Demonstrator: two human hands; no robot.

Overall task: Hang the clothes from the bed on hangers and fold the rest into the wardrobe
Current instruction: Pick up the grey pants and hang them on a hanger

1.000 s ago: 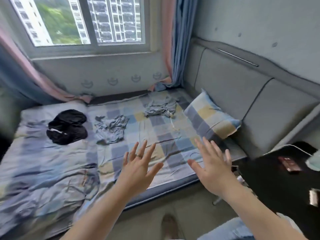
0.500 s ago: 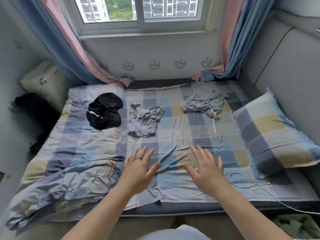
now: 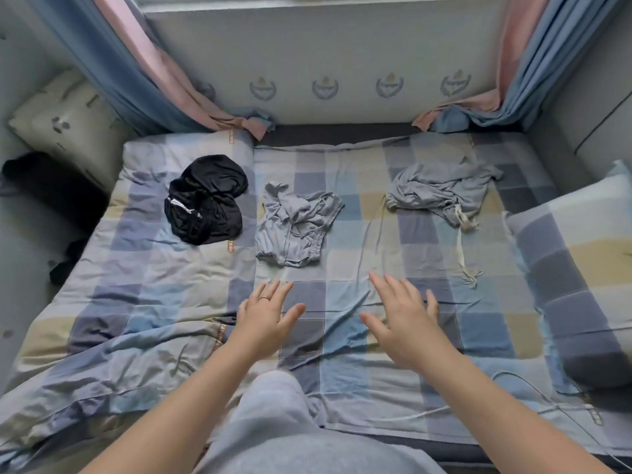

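A: Hands?
B: Left hand point(image 3: 265, 314) and right hand point(image 3: 402, 316) both spread, fingers straight, holding nothing, over the near middle of the bed point(image 3: 154, 302). Can't tell if they touch the sheet.
A: Clothes?
B: Three crumpled on the far half: black garment point(image 3: 207, 200) left, grey shorts point(image 3: 295, 227) middle, just beyond the left hand, grey top point(image 3: 441, 188) right. Pillow point(image 3: 574, 268) at right edge.

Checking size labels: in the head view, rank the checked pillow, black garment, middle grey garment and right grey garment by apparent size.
1. Checked pillow, though nearer and cropped.
2. Right grey garment.
3. Black garment and middle grey garment: too alike to rank.
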